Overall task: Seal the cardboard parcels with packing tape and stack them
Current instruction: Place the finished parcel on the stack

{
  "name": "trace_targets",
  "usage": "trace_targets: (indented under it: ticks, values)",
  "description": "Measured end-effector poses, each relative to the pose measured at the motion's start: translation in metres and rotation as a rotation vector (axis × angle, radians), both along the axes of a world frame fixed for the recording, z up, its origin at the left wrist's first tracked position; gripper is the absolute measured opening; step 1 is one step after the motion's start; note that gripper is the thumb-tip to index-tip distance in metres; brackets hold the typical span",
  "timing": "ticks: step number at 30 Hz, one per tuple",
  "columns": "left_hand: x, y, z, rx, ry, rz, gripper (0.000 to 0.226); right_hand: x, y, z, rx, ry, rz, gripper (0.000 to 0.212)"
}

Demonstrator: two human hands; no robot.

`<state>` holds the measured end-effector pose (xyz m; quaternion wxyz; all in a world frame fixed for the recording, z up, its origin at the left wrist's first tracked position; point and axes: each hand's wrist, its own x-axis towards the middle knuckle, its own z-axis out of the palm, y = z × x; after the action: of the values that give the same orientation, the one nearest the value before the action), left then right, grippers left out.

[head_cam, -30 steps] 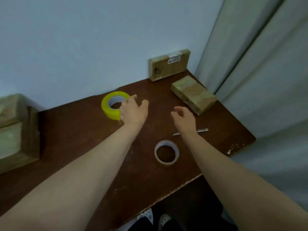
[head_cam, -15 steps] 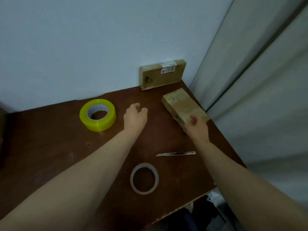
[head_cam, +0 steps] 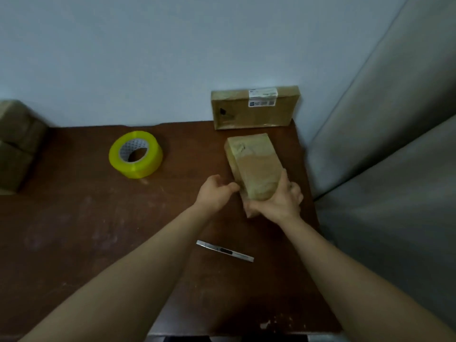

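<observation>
Gripping the small parcel [head_cam: 255, 164] at its near end, right hand [head_cam: 278, 201] should lift level; left hand [head_cam: 214, 193], loosely curled, touches its side.

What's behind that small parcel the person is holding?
Behind the small parcel a flat cardboard parcel stands on edge against the wall, bearing a white label. Bare table shows between them. The right hand covers the small parcel's near end.

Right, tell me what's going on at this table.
A person has both hands on a small cardboard parcel near the right edge of the table: the right hand grips its near end, the left hand touches its left side. The yellow tape roll and the utility knife lie untouched. A flat labelled parcel leans against the wall.
</observation>
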<state>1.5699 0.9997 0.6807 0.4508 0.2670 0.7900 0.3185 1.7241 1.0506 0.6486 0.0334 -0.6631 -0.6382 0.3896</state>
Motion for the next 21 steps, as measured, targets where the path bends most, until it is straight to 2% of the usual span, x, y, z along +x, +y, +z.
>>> trace_targets:
  ticks: [1, 3, 5, 8, 10, 12, 14, 15, 18, 21]
  values:
    - [0.002, -0.002, 0.001, 0.019, -0.043, 0.009, 0.080, -0.002, -0.001, 0.000, -0.018, 0.081, 0.003, 0.136]
    - [0.004, -0.004, 0.001, 0.066, -0.118, 0.000, 0.071, -0.009, -0.007, 0.001, -0.069, 0.221, 0.007, 0.136]
    - [0.003, -0.006, 0.000, 0.110, -0.142, 0.021, 0.076, -0.018, -0.015, 0.002, -0.158, 0.344, -0.032, 0.135]
    - [-0.008, -0.012, 0.004, 0.141, 0.117, 0.006, 0.068, -0.024, -0.029, 0.009, -0.378, 0.515, -0.007, 0.136]
    - [-0.019, -0.021, 0.007, 0.156, 0.237, -0.045, 0.073, -0.024, -0.035, 0.015, -0.464, 0.514, 0.126, 0.130]
    - [-0.030, -0.031, 0.011, 0.163, 0.297, -0.087, 0.077, -0.025, -0.035, 0.020, -0.394, 0.513, 0.134, 0.100]
    - [-0.040, -0.038, 0.015, 0.163, 0.332, -0.122, 0.080, -0.030, -0.034, 0.028, -0.199, 0.565, 0.037, 0.064]
    - [-0.044, -0.042, 0.016, 0.153, 0.351, -0.159, 0.081, -0.033, -0.034, 0.033, -0.075, 0.580, 0.031, 0.052]
    - [-0.048, -0.048, 0.015, 0.127, 0.413, -0.317, 0.079, -0.043, -0.040, 0.045, 0.197, 0.513, 0.181, 0.041]
    - [-0.046, -0.053, 0.013, 0.146, 0.512, -0.422, 0.081, -0.051, -0.040, 0.051, 0.271, 0.293, 0.333, 0.044]
